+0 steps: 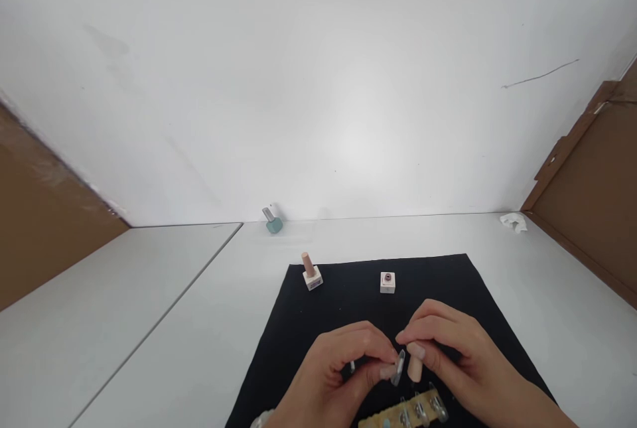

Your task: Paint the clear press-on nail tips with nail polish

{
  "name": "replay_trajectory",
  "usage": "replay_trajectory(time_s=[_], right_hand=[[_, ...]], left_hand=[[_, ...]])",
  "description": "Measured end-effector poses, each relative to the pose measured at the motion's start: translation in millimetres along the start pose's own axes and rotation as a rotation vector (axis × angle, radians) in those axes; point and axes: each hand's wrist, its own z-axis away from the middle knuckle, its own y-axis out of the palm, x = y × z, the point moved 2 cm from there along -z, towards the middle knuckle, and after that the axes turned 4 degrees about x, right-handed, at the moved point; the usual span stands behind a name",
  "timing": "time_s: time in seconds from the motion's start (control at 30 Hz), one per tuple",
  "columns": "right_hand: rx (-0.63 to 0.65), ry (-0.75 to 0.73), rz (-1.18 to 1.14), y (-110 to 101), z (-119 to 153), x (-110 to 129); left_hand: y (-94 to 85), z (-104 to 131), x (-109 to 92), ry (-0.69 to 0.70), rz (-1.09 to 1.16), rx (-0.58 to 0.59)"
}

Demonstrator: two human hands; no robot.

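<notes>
Between thumb and fingers, my left hand (348,361) pinches a clear, shiny nail tip (399,368). Just to its right, my right hand (458,352) is closed on a peach nail polish cap (415,369); its brush is hard to make out. Below both hands lies a yellowish strip (393,417) with several clear nail tips standing along it. A white square nail polish bottle (387,284) stands uncapped on the black mat, beyond my hands. To its left, a second white bottle (312,278) wears its peach cap.
The black mat (279,348) lies on a white table (164,348). A teal polish bottle (273,225) with a silvery cap stands near the white back wall. Crumpled white tissue (513,221) sits at the far right. Brown cardboard panels (592,196) border both sides.
</notes>
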Motion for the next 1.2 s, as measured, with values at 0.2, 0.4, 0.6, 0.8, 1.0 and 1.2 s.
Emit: replay_trajectory(time_s=[0.2, 0.4, 0.6, 0.8, 1.0, 1.2], right_hand=[[0.03, 0.048, -0.049, -0.3, 0.3, 2.6], [0.025, 0.09, -0.052, -1.9, -2.9, 1.9], [0.058, 0.097, -0.034, -0.7, -3.9, -0.7], [0.122, 0.198, -0.055, -0.3, -2.9, 1.4], [0.152, 0.25, -0.093, -1.0, -0.9, -2.3], [0.16, 0.326, -0.158, 0.2, -0.3, -3.8]], left_hand=[[-1.9, 1.0, 0.4, 0.006, -0.026, 0.004], [-2.1, 2.3, 0.5, 0.026, -0.071, 0.013], [-0.6, 2.7, 0.8, 0.068, -0.135, 0.045], [-0.6, 2.4, -2.8, 0.164, -0.223, 0.092], [-2.1, 1.0, -5.7, 0.174, -0.229, 0.124], [-2.4, -0.1, -7.9, 0.183, -0.229, 0.134]])
